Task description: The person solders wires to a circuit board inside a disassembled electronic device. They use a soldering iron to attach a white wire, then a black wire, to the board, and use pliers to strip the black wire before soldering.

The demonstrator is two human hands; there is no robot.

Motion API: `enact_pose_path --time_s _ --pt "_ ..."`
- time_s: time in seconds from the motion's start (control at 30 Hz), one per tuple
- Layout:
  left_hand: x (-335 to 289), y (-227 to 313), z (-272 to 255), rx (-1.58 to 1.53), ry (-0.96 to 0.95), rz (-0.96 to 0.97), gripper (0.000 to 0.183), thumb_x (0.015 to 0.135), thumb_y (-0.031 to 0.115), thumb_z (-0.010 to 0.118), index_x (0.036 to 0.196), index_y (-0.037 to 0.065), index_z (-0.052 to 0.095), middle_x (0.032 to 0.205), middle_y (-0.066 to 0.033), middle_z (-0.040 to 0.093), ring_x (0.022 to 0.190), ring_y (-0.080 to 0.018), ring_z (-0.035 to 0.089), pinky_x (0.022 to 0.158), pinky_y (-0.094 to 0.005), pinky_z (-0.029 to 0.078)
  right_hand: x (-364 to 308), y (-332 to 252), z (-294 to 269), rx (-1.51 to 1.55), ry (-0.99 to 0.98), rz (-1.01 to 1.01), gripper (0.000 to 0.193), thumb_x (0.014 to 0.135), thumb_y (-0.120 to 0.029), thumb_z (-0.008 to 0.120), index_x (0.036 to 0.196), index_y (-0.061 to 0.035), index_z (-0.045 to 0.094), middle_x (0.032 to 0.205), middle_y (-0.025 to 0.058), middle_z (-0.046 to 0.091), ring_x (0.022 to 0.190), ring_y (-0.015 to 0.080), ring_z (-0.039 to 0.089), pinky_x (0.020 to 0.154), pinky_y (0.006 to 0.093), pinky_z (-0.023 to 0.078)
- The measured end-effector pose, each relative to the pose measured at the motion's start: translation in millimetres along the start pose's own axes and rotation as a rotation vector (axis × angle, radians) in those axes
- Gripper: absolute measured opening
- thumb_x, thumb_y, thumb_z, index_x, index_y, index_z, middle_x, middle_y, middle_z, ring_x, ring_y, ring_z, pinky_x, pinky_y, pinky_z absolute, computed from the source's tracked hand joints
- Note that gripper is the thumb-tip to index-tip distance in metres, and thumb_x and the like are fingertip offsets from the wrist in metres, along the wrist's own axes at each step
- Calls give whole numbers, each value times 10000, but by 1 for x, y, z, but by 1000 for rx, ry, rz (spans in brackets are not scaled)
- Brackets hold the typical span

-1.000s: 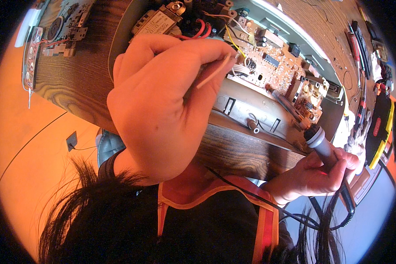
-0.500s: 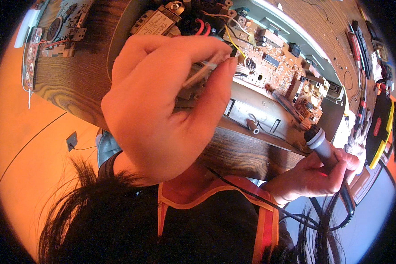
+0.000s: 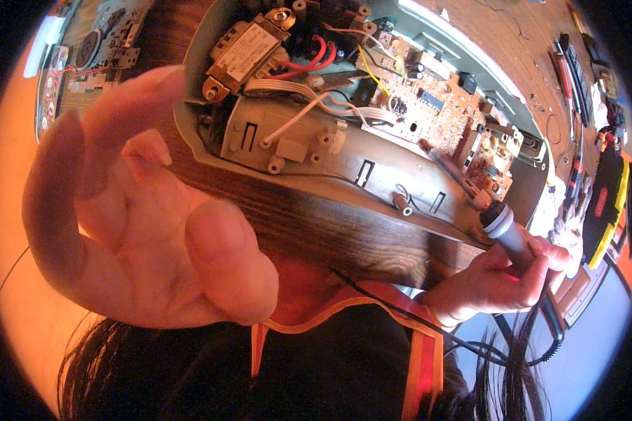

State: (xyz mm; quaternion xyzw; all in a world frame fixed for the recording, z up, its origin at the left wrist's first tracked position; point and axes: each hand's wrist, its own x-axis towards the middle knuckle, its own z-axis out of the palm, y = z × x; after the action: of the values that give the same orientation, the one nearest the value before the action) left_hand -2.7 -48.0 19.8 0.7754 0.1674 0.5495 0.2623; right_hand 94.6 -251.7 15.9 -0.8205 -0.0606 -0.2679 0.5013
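The circuit board (image 3: 448, 116) is the landmark here, lying in the pale casing (image 3: 202, 144). The soldering iron (image 3: 497, 216) is in the right hand (image 3: 502, 281), which sits beyond the board's near right corner, on the person's side. The right fingers are wrapped closely around its handle, with no visible gap. From those fingers the metal end runs forward and to the left, so the iron's long axis slants from the hand toward the board's near edge. The tip appears right at that edge; whether it touches or stands just above cannot be told from this view.

The right hand is clearly the nearer of the two to the board. The left hand (image 3: 154, 231) is well apart from it, off to its left and nearer the person, with its palm exposed, the fingers loosely curled and spread apart, and nothing visible in their hold. Between that hand and the board run the white wires (image 3: 288, 85), which reach the board's left side. The transformer (image 3: 246, 55) stands farther to the left of the board, and the iron's dark cable (image 3: 409, 313) loops on its near side
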Motion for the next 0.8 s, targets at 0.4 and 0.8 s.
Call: enact_pose_path --time_s 0.4,0.8 --pt "-1 3 -6 -252 -143 -60 467 771 107 497 1126 -157 347 998 -296 522 919 -349 537 796 -397 460 -1 23 -23 -17 -271 -246 262 814 -55 535 1044 -51 409 785 103 490 633 182 497 530 275 443" --pt "-8 9 -20 -335 -43 54 438 658 -46 499 1080 -103 398 904 -232 545 782 -271 539 737 -347 440 -5 -12 -10 253 -36 260 93 804 -89 533 825 -12 484 747 88 494 571 157 484 477 240 400"
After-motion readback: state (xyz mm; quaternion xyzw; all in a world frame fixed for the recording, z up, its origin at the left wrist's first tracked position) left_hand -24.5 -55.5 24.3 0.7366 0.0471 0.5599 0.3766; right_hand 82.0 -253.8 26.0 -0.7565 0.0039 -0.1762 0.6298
